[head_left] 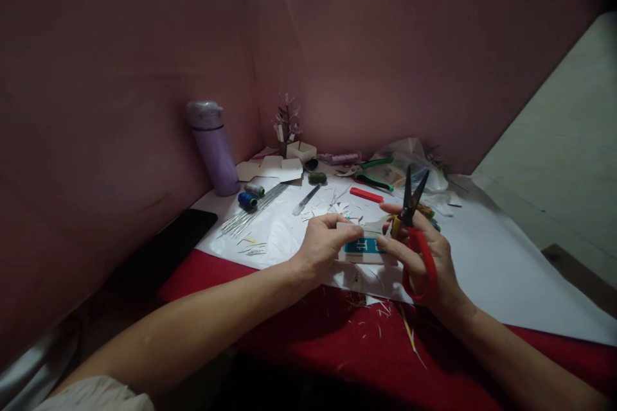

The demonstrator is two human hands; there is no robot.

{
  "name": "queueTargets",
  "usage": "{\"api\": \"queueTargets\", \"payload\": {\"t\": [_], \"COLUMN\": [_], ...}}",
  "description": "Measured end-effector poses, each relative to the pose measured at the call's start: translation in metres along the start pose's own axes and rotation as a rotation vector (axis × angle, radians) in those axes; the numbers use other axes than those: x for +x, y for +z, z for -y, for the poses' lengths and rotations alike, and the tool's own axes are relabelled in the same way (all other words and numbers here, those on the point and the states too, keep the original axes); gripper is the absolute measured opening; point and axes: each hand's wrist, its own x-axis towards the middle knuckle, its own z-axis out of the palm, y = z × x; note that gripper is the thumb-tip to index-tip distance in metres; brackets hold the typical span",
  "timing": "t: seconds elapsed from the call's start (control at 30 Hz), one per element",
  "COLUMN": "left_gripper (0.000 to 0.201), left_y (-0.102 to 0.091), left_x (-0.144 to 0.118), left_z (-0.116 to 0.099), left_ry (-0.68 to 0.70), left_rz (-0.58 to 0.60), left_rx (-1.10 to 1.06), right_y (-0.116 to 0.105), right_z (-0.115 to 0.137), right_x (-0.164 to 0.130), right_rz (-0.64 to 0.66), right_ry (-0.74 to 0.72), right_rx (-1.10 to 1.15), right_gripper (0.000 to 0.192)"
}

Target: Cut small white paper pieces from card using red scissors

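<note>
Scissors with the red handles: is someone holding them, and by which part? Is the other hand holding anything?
The right hand holds the scissors by their red handles, blades open. The left hand pinches the small card at its left end.

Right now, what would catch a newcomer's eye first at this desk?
Probably the red-handled scissors in the right hand, blades open and pointing up, beside a small teal-and-white card that both hands pinch, the left hand from the left. Behind them, a lilac flask stands against the pink wall.
</note>
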Motion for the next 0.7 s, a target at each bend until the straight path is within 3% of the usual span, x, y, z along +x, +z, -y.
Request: {"api": "queueTargets", "payload": {"t": [0.47,0.7], "left_gripper": [0.019,0.034], "left_y": [0.0022,-0.0020], "left_x": [-0.0034,-0.0012], "left_z": [-0.0031,0.0042], "left_ry": [-0.071,-0.041], "left_rz": [0.015,0.169], "left_rx": [-0.014,-0.130], "right_y": [0.0001,-0.0014], "right_z": [-0.0015,0.0017], "right_x": [0.0015,-0.0018], "right_rz": [-0.047,-0.097], "right_ry": [-0.046,-0.066], "right_rx": [-0.045,-0.049], "right_gripper": [0.039,0.035]}}
